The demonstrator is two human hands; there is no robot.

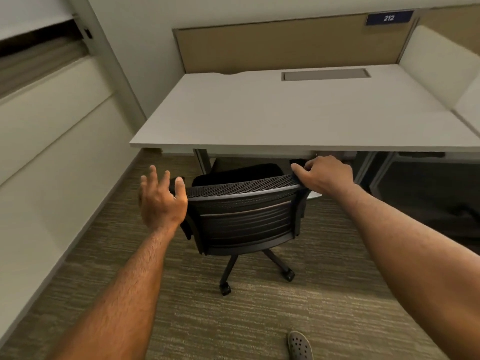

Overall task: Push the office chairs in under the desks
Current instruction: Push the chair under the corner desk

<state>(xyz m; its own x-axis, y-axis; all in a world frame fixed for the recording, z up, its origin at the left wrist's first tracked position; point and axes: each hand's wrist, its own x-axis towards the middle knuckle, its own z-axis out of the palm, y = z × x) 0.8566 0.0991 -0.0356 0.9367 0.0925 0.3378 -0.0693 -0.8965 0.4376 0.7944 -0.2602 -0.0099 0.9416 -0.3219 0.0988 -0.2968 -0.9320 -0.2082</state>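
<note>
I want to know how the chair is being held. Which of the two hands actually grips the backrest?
The right hand, fingers curled over the chair backrest's top right corner. The left hand is open beside the left edge, not gripping.

The chair (246, 216) has a black mesh back in a smooth, slightly shiny plastic frame, and its seat looks like matt black cloth. The table (259, 113) top is smooth, matt and pale, like laminate, on grey metal-looking legs. The panel (285, 45) behind it looks like tan cloth. The carpet (259, 320) is rough, streaked olive weave. The shoe (300, 345) looks like grey perforated rubber.
</note>
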